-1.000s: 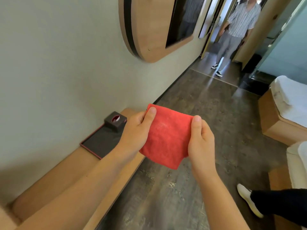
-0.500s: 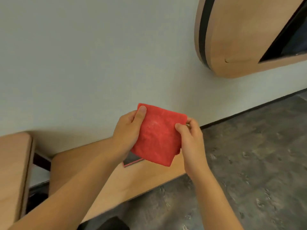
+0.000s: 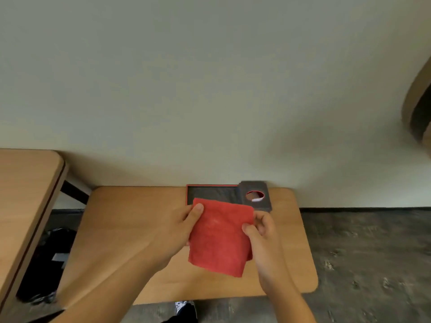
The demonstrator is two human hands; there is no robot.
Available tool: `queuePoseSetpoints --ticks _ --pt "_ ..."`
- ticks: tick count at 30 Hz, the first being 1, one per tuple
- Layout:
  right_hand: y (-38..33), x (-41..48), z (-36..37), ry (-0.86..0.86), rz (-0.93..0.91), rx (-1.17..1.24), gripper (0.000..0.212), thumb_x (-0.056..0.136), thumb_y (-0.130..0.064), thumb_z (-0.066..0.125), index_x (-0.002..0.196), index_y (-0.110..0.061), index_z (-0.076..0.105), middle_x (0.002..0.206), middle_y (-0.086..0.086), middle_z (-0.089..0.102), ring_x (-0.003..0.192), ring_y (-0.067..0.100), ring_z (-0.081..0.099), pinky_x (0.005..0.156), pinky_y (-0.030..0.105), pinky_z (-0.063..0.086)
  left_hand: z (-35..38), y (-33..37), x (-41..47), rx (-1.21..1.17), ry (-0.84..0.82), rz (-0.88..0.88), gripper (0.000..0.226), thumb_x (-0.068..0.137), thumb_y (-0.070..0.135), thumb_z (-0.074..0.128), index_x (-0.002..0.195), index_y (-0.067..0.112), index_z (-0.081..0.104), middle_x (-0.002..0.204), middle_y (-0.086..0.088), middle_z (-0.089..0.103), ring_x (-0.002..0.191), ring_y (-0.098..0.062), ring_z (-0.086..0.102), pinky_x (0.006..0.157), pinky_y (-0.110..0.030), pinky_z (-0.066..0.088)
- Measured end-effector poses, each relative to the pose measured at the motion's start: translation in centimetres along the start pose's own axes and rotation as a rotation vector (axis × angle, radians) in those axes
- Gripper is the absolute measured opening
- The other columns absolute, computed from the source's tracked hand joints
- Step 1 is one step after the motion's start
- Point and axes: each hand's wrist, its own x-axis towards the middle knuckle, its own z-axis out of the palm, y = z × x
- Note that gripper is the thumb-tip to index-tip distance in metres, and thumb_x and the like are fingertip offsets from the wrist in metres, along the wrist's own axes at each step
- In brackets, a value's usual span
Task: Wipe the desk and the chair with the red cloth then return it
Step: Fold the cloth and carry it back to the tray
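I hold a folded red cloth (image 3: 220,238) up in front of me with both hands. My left hand (image 3: 179,231) pinches its upper left edge, thumb on top. My right hand (image 3: 262,231) grips its right edge. The cloth hangs above a low wooden bench-like surface (image 3: 130,229) that stands against the wall. The corner of a higher wooden desk (image 3: 25,194) shows at the left. No chair is in view.
A dark tray with a red rim (image 3: 210,193) and a dark tissue box with a round hole (image 3: 255,195) sit at the back of the low surface, by the wall. Dark objects lie on the floor under the desk (image 3: 44,264). Grey floor (image 3: 373,252) stretches right.
My view has swung left and down, from the corridor to the wall and the low wooden surface. Both hands keep hold of the cloth, which is now over that surface.
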Motion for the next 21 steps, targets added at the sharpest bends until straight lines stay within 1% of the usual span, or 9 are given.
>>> queuePoseSetpoints --ticks 2,5,7,10,11,13,15,18,21 --pt "2.1 2.7 0.4 0.015 0.052 -0.060 0.020 0.098 -0.002 0.052 0.101 -0.021 0.060 0.105 0.010 0.072 0.095 0.024 0.068 0.073 0.039 0.054 0.3 -1.8 3.0 0.023 -0.011 -0.062 0.040 0.102 0.047 0.046 0.108 0.019 0.073 0.113 -0.015 0.075 0.089 -0.015 0.063 0.083 -0.043 0.055" --pt "4.9 6.6 1.2 0.020 0.109 -0.132 0.021 0.100 -0.004 0.050 0.102 -0.022 0.058 0.103 0.007 0.071 0.096 0.025 0.068 0.082 0.047 0.056 0.5 -4.4 6.5 -0.015 -0.067 -0.096 0.027 0.101 0.037 0.054 0.115 0.019 0.069 0.112 -0.006 0.076 0.090 -0.006 0.069 0.077 -0.027 0.056" --pt "6.9 9.2 1.8 0.011 0.140 -0.154 0.023 0.099 0.000 0.049 0.101 -0.021 0.058 0.101 0.008 0.070 0.091 0.020 0.068 0.076 0.039 0.055 0.8 -6.2 8.4 -0.037 -0.064 -0.125 0.023 0.099 0.027 0.060 0.120 0.017 0.066 0.115 -0.001 0.076 0.100 -0.008 0.072 0.083 -0.025 0.059" --pt "10.0 13.4 2.9 -0.009 0.196 -0.135 0.028 0.099 0.001 0.051 0.099 -0.024 0.062 0.099 0.007 0.074 0.080 0.006 0.071 0.068 0.024 0.052 1.3 -9.3 11.8 -0.001 0.084 -0.146 0.019 0.097 0.019 0.063 0.114 0.014 0.068 0.110 -0.004 0.077 0.106 -0.025 0.072 0.089 -0.038 0.058" --pt "11.1 15.1 3.4 -0.026 0.208 -0.119 0.028 0.100 0.000 0.052 0.099 -0.026 0.062 0.100 0.006 0.075 0.078 0.004 0.072 0.066 0.023 0.053 1.3 -10.3 13.3 0.012 0.132 -0.156 0.016 0.096 0.020 0.064 0.111 0.016 0.068 0.107 -0.004 0.077 0.103 -0.027 0.073 0.084 -0.041 0.059" --pt "13.2 18.4 4.5 -0.030 0.199 -0.127 0.027 0.102 -0.006 0.053 0.101 -0.031 0.061 0.105 -0.001 0.075 0.080 0.002 0.072 0.067 0.023 0.055 1.4 -12.0 16.5 -0.020 0.209 -0.183 0.017 0.096 0.022 0.063 0.113 0.017 0.066 0.108 -0.001 0.077 0.101 -0.025 0.072 0.075 -0.035 0.056" --pt "15.1 21.6 5.2 -0.014 0.120 -0.221 0.027 0.101 -0.010 0.055 0.110 -0.035 0.058 0.115 -0.005 0.071 0.095 0.005 0.070 0.081 0.029 0.056 1.3 -13.6 19.5 -0.023 0.269 -0.158 0.031 0.096 0.022 0.064 0.126 0.016 0.060 0.121 0.006 0.070 0.116 -0.019 0.067 0.088 -0.027 0.053" --pt "18.7 25.0 5.8 -0.056 -0.006 -0.587 0.043 0.100 -0.009 0.055 0.140 -0.023 0.048 0.144 0.004 0.053 0.133 0.019 0.051 0.110 0.033 0.039 1.2 -17.0 22.9 0.379 0.287 -0.045 0.061 0.096 0.026 0.064 0.151 0.015 0.039 0.150 0.005 0.045 0.144 -0.018 0.039 0.117 -0.030 0.032" --pt "22.5 26.6 6.3 -0.301 -0.159 -0.896 0.054 0.103 -0.012 0.048 0.155 -0.023 0.034 0.165 0.004 0.026 0.153 0.021 0.021 0.122 0.031 0.023 1.8 -20.8 24.6 0.822 0.066 0.021 0.066 0.101 0.028 0.054 0.159 0.029 0.023 0.172 -0.001 0.010 0.160 -0.022 0.005 0.124 -0.032 0.025"
